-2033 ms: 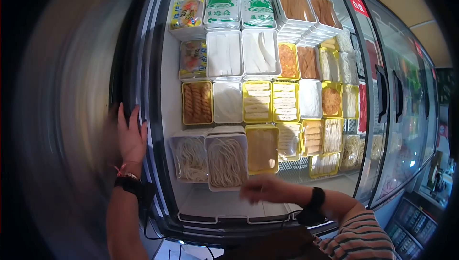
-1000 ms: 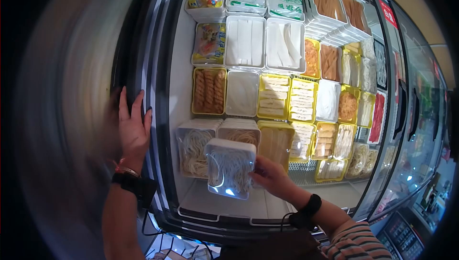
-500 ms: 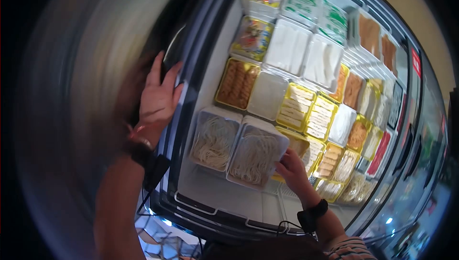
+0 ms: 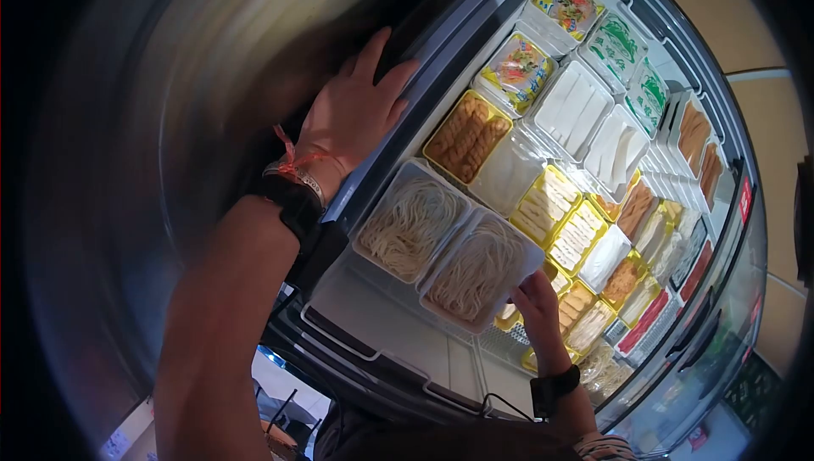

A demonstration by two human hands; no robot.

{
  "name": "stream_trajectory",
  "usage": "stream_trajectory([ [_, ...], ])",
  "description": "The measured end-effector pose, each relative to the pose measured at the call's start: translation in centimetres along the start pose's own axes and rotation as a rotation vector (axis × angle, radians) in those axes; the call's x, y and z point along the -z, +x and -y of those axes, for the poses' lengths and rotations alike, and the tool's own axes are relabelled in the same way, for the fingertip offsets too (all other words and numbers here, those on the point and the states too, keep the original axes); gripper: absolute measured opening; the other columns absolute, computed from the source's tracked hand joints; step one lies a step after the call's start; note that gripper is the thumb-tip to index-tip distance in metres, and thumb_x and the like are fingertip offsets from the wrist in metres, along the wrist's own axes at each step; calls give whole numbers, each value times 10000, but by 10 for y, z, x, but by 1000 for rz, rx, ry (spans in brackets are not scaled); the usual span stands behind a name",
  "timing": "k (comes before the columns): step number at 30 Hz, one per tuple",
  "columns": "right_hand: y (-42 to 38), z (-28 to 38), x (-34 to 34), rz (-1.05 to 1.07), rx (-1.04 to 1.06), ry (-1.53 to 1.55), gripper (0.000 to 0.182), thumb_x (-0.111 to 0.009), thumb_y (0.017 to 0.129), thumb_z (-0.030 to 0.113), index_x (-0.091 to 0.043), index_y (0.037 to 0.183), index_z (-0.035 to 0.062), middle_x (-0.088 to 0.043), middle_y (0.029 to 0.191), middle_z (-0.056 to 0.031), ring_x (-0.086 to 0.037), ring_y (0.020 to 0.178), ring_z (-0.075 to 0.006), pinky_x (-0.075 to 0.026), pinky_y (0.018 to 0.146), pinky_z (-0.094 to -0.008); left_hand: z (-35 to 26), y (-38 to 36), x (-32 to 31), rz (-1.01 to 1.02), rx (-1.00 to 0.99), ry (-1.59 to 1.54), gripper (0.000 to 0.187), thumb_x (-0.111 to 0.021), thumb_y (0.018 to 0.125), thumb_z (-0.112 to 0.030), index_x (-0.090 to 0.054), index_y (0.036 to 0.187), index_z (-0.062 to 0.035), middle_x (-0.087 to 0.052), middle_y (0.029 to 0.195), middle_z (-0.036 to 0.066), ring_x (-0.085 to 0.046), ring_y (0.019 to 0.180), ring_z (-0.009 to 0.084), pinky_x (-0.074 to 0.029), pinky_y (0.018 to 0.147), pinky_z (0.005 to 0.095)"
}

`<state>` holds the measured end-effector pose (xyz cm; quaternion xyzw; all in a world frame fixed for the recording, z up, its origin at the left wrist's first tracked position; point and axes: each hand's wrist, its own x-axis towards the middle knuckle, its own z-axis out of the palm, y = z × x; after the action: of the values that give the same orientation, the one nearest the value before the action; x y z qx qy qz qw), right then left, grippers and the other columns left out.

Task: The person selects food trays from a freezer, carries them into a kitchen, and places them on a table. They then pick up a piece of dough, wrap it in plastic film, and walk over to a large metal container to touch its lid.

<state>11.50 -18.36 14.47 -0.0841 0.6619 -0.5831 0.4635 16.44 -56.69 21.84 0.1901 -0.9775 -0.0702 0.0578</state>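
My left hand (image 4: 352,113) lies on the dark frame (image 4: 441,62) along the left side of a chest freezer, fingers spread. A red cord bracelet and a dark band are on that wrist. My right hand (image 4: 536,298) grips the right edge of a white plastic tray of noodles (image 4: 476,273), thumb on the rim and the other fingers mostly hidden. Pale strands fill this tray. A second tray of noodles (image 4: 410,222) sits directly against its left side, both near the freezer's front left.
Behind are a tray of brown twisted food (image 4: 468,137), white trays of pale strips (image 4: 574,109), yellow trays (image 4: 579,235) and green-printed packs (image 4: 616,45). Stacked white trays (image 4: 678,151) rise at the right. A wire rack (image 4: 365,346) runs along the freezer's front.
The view has turned, so the freezer and its trays appear shifted and tilted. My left hand appears higher and further right, still at the frame. My right hand keeps its hold on the noodle tray.
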Motion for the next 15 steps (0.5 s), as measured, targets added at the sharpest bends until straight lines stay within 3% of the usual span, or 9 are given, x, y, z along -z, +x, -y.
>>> stream_trajectory([
  [7,3,12,-11,-45,-9,-57,205,-559,886,7,-507,1084,-6,-595,890,-33,-584,803,-87,-503,721,-256,1,-1,-1,-6,-3,14,417,-582,866,-196,-486,1272,-193,-316,1442,175,-537,1128,357,-534,869,429],
  [15,2,9,-12,-80,-36,-65,150,-568,885,12,-523,1027,-4,-566,824,-18,-564,741,-84,-503,674,-250,1,-1,-2,-23,-12,-4,456,-621,857,-173,-474,1288,-197,-316,1430,184,-505,1155,385,-503,918,434],
])
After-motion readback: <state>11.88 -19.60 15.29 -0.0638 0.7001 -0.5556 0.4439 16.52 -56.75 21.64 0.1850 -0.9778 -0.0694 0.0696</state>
